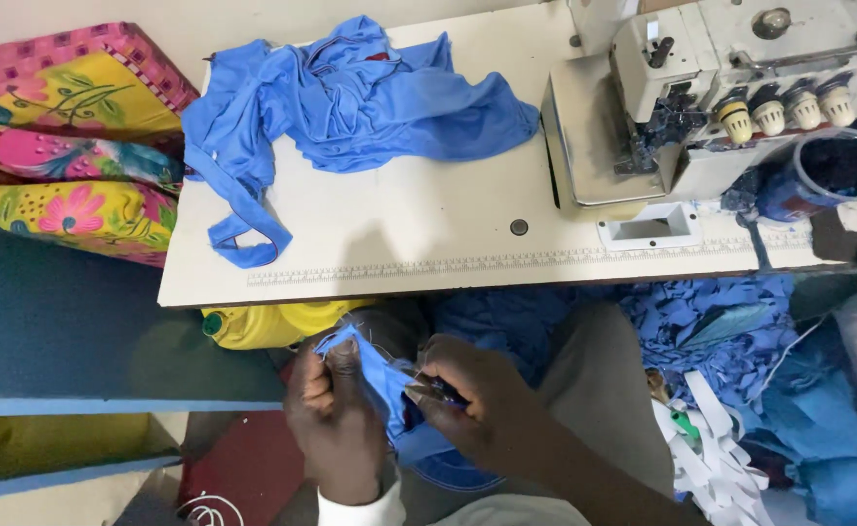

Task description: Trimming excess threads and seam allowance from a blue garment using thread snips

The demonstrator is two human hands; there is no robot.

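My left hand [329, 414] grips a small piece of blue fabric [378, 375] and holds it up below the table's front edge. My right hand [477, 399] pinches a small dark tool, likely thread snips [440, 392], against the same fabric; loose threads stick out of the cloth's edge. Both hands sit close together over my lap. The lower part of the fabric piece hangs between my hands and is partly hidden.
A white sewing table [399, 224] carries a heap of blue garments [350, 97] and an overlock machine [721, 88] at the right. A yellow container [263, 323] sits under the table. Blue and white scraps [740, 390] pile at the right, a floral cushion [68, 146] at the left.
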